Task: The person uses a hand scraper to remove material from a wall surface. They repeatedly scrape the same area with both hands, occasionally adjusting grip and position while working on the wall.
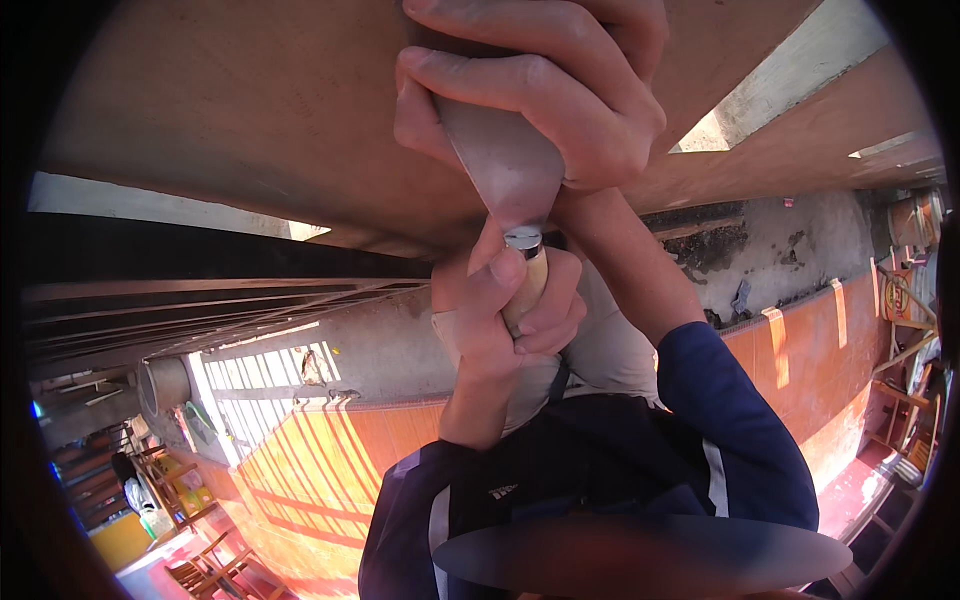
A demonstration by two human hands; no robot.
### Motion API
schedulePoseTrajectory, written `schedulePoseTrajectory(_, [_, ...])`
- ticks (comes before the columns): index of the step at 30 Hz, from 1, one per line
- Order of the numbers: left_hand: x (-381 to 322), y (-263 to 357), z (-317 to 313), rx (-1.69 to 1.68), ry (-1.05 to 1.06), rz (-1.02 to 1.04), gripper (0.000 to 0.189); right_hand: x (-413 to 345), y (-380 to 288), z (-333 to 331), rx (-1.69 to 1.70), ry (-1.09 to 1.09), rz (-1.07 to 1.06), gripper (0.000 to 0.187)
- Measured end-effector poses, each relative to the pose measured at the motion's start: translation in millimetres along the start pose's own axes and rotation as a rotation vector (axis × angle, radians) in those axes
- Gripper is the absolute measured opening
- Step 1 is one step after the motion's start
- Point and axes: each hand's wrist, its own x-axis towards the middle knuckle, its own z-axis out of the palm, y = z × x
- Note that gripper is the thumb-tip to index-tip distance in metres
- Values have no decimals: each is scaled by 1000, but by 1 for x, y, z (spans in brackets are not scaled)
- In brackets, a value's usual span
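A putty knife with a flared metal blade (510,154) and a pale wooden handle (529,292) is held up before my chest. My left hand (517,307) wraps around the handle, its thumb just below the metal collar. Above it, my right hand (540,90) grips the blade, with fingers folded across its face and the far end largely hidden. A dark grey part shows between those fingers; whether it belongs to the blade I cannot tell. Behind the right hand is a broad brown flat surface (247,97), whose material is unclear.
Long dark bars (225,255) run in from the left. Beyond lies orange tiled flooring (322,465) with barred sunlight, beside a grey concrete strip (382,352). Wooden chairs (214,562) stand lower left; a round container (163,384) is at the left, and more wooden furniture (904,394) at the right.
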Motion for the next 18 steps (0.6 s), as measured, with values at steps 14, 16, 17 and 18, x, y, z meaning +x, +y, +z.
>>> schedulePoseTrajectory(14, [-138, 12, -16, 1152, 605, -556, 43, -149, -79, -175, 114, -829, 823, 34])
schedulePoseTrajectory(16, [-136, 7, -15, 1299, 577, -502, 45, -145, -78, -188, 289, -789, 1028, 34])
schedulePoseTrajectory(17, [-130, 2, -14, 1331, 573, -462, 46, -140, -77, -191, 400, -790, 1219, 35])
schedulePoseTrajectory(18, [-123, -4, -12, 1363, 569, -424, 47, -133, -78, -192, 531, -743, 1381, 36])
